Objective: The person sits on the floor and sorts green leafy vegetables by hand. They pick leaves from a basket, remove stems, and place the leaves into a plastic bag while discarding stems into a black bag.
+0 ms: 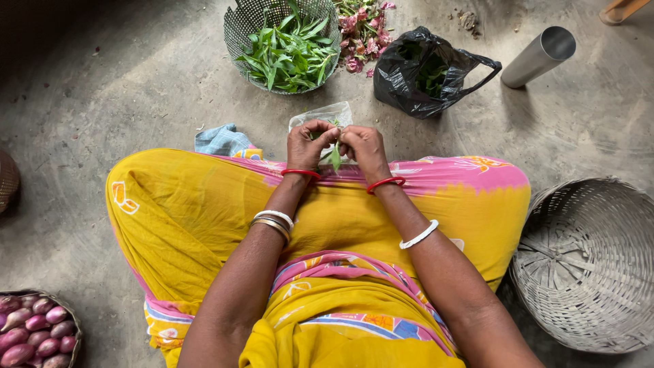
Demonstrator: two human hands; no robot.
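Note:
My left hand (308, 144) and my right hand (363, 147) meet over my lap, fingers pinched together on a small green leafy sprig (334, 156) that hangs down between them. Both wrists wear red bangles, with white and metal ones further up the arms. Just beyond the hands a clear plastic bag (325, 114) lies on the floor. A green mesh basket (249, 22) with several loose green leaves stands farther ahead.
A pile of pink flower scraps (361, 31) lies by the green basket. A black plastic bag (415, 73) with greens sits to the right, then a steel tumbler (538, 56) on its side. A woven basket (589, 262) is at right; red onions (34, 330) at lower left; a blue cloth (221, 141).

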